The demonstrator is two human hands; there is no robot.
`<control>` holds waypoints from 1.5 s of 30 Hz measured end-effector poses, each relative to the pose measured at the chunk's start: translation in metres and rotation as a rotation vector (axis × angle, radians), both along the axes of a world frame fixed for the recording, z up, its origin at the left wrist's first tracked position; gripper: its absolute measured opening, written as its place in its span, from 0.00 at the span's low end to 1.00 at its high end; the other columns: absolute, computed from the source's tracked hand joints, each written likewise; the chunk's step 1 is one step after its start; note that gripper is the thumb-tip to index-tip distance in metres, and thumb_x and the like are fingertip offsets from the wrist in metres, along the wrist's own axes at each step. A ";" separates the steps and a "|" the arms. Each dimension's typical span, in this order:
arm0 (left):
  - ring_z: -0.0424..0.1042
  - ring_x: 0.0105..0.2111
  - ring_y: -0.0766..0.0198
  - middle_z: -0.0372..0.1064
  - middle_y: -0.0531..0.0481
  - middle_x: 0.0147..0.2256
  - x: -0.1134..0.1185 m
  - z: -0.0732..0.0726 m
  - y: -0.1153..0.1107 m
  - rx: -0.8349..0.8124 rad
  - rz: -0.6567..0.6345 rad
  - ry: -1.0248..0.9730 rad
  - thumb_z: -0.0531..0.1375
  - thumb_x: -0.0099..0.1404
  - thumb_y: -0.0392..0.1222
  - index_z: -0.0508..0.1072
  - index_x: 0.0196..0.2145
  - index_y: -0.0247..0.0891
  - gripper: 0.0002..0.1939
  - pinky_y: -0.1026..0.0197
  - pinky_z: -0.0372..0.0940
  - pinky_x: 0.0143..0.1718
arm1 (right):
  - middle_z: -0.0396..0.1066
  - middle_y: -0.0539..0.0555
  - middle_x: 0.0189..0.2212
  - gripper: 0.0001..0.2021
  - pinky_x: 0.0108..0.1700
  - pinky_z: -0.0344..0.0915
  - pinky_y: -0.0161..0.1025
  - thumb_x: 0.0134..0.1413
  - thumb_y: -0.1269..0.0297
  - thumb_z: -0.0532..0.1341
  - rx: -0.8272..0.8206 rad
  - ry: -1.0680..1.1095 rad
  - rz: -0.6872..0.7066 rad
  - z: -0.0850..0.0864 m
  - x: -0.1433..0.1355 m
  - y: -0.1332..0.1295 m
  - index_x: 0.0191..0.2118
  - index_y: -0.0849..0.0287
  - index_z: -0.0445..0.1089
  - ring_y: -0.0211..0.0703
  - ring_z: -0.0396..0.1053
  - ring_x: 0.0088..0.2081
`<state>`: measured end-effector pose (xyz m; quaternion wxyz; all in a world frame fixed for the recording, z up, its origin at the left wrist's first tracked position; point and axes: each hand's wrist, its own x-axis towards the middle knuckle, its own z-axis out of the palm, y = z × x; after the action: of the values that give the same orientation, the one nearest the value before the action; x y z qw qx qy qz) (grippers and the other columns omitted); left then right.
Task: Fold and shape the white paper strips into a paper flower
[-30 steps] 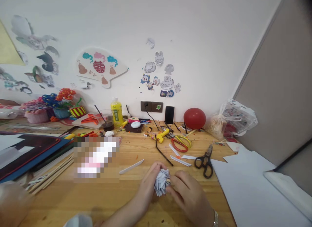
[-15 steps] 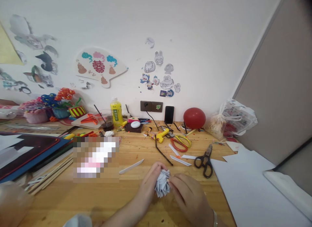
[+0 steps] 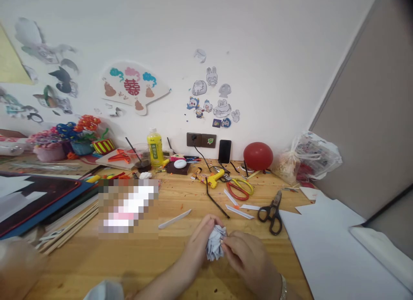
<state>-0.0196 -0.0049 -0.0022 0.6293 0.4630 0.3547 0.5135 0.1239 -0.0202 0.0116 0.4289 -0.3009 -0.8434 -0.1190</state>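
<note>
A ruffled ball of pale grey-white folded paper (image 3: 215, 245) is held just above the wooden table (image 3: 155, 261), low in the middle of the view. My left hand (image 3: 200, 240) closes round its left and upper side. From the right, my right hand (image 3: 240, 250) pinches at its edge with thumb and forefinger. White paper strips (image 3: 174, 218) lie beyond my hands, one to the left and several to the right. Black-handled scissors (image 3: 271, 214) rest to the right of the strips. A bent black stem (image 3: 214, 201) lies behind the ball.
White paper sheets (image 3: 342, 244) cover the right side. Wooden sticks (image 3: 72, 229) lie at left, near a blurred shape at the lower left edge. Farther back are a yellow glue gun (image 3: 215, 179), red-and-yellow scissors (image 3: 238, 190), a red balloon (image 3: 258, 156) and a yellow bottle (image 3: 155, 149).
Both hands stay round the paper ball, with a slight shift of the right fingers. The whole view has moved very slightly.
</note>
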 end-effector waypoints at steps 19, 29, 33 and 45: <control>0.60 0.25 0.64 0.62 0.53 0.26 -0.001 -0.002 0.001 0.007 0.025 0.031 0.50 0.60 0.55 0.66 0.29 0.40 0.16 0.63 0.56 0.27 | 0.73 0.54 0.26 0.13 0.29 0.68 0.34 0.62 0.69 0.47 -0.007 0.076 -0.046 0.003 -0.002 -0.002 0.35 0.59 0.68 0.39 0.71 0.27; 0.60 0.24 0.64 0.62 0.52 0.25 -0.001 0.001 0.001 -0.015 0.062 0.088 0.50 0.59 0.56 0.65 0.28 0.40 0.17 0.64 0.56 0.25 | 0.74 0.56 0.25 0.12 0.28 0.69 0.35 0.62 0.70 0.48 0.107 0.012 -0.055 0.000 -0.001 0.001 0.36 0.60 0.69 0.40 0.72 0.26; 0.59 0.23 0.65 0.62 0.52 0.25 -0.002 0.004 0.000 -0.027 0.071 0.083 0.51 0.59 0.56 0.66 0.28 0.40 0.16 0.64 0.55 0.23 | 0.73 0.56 0.25 0.13 0.27 0.69 0.35 0.62 0.70 0.48 0.095 -0.036 -0.053 0.003 -0.002 0.002 0.36 0.61 0.70 0.40 0.71 0.26; 0.59 0.22 0.65 0.60 0.54 0.23 0.002 0.001 -0.002 -0.060 0.016 -0.022 0.53 0.57 0.57 0.65 0.28 0.40 0.16 0.64 0.54 0.24 | 0.72 0.55 0.22 0.17 0.24 0.64 0.35 0.64 0.70 0.45 0.077 -0.042 -0.085 0.005 0.000 -0.001 0.34 0.62 0.69 0.39 0.70 0.23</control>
<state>-0.0174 -0.0065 -0.0007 0.6428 0.4355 0.3668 0.5125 0.1238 -0.0210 0.0169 0.4168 -0.3172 -0.8335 -0.1758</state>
